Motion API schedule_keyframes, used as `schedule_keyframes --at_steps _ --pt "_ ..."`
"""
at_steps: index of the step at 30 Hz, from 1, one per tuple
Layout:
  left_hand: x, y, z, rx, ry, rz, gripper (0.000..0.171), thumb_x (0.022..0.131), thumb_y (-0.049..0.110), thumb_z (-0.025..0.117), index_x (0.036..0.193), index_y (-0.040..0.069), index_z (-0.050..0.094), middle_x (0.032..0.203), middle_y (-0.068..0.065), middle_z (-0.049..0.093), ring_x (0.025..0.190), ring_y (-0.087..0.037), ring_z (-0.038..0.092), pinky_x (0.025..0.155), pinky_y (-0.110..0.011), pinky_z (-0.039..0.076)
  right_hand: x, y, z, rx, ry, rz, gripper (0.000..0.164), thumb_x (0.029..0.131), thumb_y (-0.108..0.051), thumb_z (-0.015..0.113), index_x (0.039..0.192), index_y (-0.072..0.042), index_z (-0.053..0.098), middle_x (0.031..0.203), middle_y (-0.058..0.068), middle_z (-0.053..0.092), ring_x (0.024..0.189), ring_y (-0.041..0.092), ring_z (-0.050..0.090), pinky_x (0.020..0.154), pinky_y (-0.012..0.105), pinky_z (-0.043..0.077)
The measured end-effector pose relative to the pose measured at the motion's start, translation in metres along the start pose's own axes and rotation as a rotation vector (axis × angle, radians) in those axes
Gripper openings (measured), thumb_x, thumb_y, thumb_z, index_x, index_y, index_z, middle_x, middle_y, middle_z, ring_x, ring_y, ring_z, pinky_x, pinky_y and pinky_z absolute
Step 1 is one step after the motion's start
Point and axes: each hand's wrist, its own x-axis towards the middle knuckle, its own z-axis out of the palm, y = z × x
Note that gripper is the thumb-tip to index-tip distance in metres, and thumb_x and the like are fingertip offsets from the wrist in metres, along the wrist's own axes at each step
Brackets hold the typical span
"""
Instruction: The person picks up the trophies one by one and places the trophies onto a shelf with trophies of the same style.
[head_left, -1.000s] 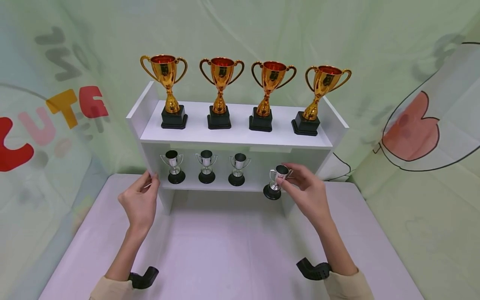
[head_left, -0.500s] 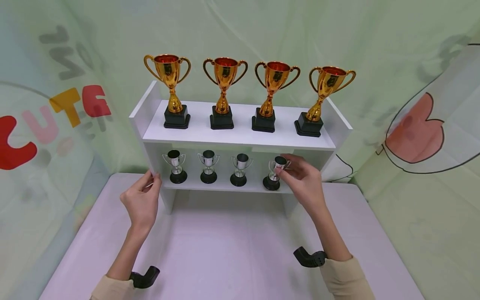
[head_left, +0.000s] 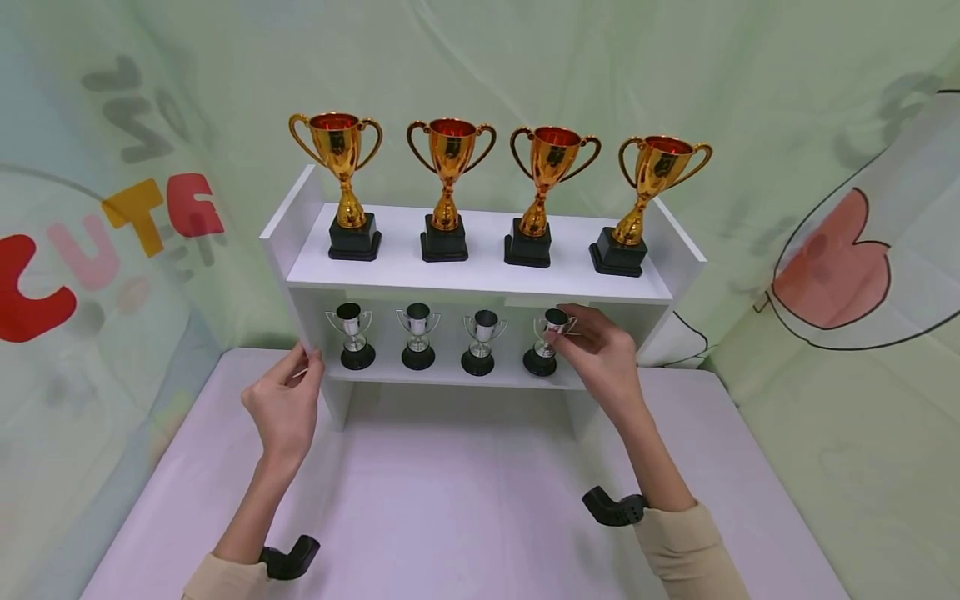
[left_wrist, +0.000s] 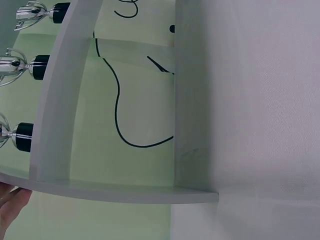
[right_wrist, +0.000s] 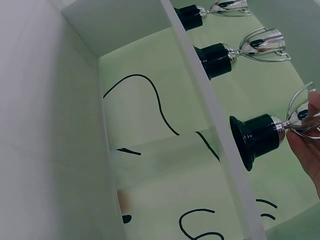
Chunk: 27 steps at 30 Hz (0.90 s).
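In the head view my right hand pinches a small silver trophy cup with a black round base, at the right end of the lower shelf. The right wrist view shows this trophy's base by the shelf's front edge; whether it fully rests there I cannot tell. Several matching silver trophies, such as the leftmost one, stand in a row to its left. My left hand grips the left side panel of the white shelf unit between thumb and fingers.
Several gold trophy cups with black square bases line the top shelf. The unit stands on a table with a pale cloth. A printed curtain hangs behind and at the sides, and a dark cable lies right of the unit.
My right hand has brought the silver trophy from in front of the lower shelf up and back to the shelf, then slightly left. The left hand has kept its place on the side panel.
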Motion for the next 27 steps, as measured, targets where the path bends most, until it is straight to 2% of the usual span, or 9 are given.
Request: schedule_keyframes --at_steps 4,10,13,17,21,23,25,27 --pt "-0.0003 -0.0011 0.0000 0.001 0.000 0.003 0.025 0.091 -0.005 0.069 0.114 -0.003 0.076 0.098 -0.025 0.076 0.079 0.020 0.063 0.075 -0.007 0.054 0.0002 0.0022 0.0013 -0.011 -0.005 0.006 0.042 0.093 -0.016 0.077 0.132 -0.007 0.067 0.120 0.015 0.073 0.097 0.001 0.069 0.085 0.010 0.055" --pt "-0.0003 -0.0037 -0.0006 0.011 -0.002 0.002 0.025 0.090 -0.006 0.069 0.114 -0.003 0.076 0.098 -0.025 0.076 0.078 0.019 0.064 0.075 -0.011 0.056 -0.0003 0.0061 0.0029 -0.018 -0.005 -0.002 0.041 0.093 -0.015 0.077 0.131 -0.006 0.067 0.118 0.017 0.074 0.105 0.029 0.073 0.085 0.009 0.054" --pt "-0.0002 -0.0043 -0.0005 0.008 -0.002 0.002 0.025 0.090 -0.006 0.069 0.114 -0.004 0.076 0.098 -0.026 0.076 0.079 0.019 0.064 0.075 -0.010 0.056 -0.0005 0.0077 0.0032 -0.022 0.000 -0.003 0.041 0.093 -0.015 0.077 0.132 -0.006 0.067 0.119 0.017 0.074 0.107 0.034 0.073 0.084 0.008 0.054" --pt "0.0002 -0.0048 -0.0001 0.007 0.000 0.006 0.025 0.090 -0.006 0.069 0.114 -0.005 0.076 0.098 -0.026 0.076 0.079 0.019 0.064 0.076 -0.009 0.056 -0.0012 0.0085 0.0036 -0.012 0.003 -0.001 0.042 0.093 -0.016 0.077 0.132 -0.007 0.066 0.119 0.017 0.074 0.105 0.029 0.074 0.084 0.009 0.054" --pt "0.0001 -0.0044 -0.0005 0.006 0.000 0.012 0.025 0.090 -0.006 0.069 0.114 -0.004 0.076 0.097 -0.026 0.076 0.079 0.020 0.063 0.075 -0.008 0.055 -0.0017 0.0091 0.0037 0.003 -0.004 -0.004 0.042 0.093 -0.015 0.077 0.132 -0.007 0.066 0.117 0.017 0.074 0.097 0.005 0.072 0.085 0.010 0.055" --pt "-0.0002 -0.0042 -0.0005 0.008 -0.002 0.012 0.025 0.090 -0.006 0.069 0.114 -0.004 0.076 0.097 -0.026 0.076 0.079 0.020 0.063 0.075 -0.007 0.054 -0.0019 0.0089 0.0031 0.013 -0.010 -0.002 0.045 0.093 -0.015 0.078 0.135 -0.008 0.063 0.117 0.017 0.074 0.095 -0.002 0.069 0.086 0.010 0.055" --pt "-0.0004 -0.0037 -0.0003 0.008 -0.001 0.012 0.025 0.091 -0.006 0.069 0.114 -0.004 0.076 0.098 -0.025 0.076 0.079 0.020 0.063 0.076 -0.007 0.054 -0.0020 0.0083 0.0026 0.017 -0.021 0.003 0.051 0.092 -0.014 0.078 0.139 -0.008 0.060 0.118 0.017 0.073 0.098 0.002 0.069 0.088 0.010 0.054" --pt "-0.0004 -0.0033 -0.0003 0.010 -0.003 0.011 0.025 0.091 -0.005 0.069 0.114 -0.004 0.076 0.098 -0.025 0.076 0.079 0.020 0.063 0.076 -0.007 0.054 -0.0024 0.0072 0.0019 0.011 -0.032 0.009 0.058 0.091 -0.014 0.079 0.144 -0.009 0.055 0.122 0.017 0.070 0.106 0.013 0.070 0.091 0.010 0.053"
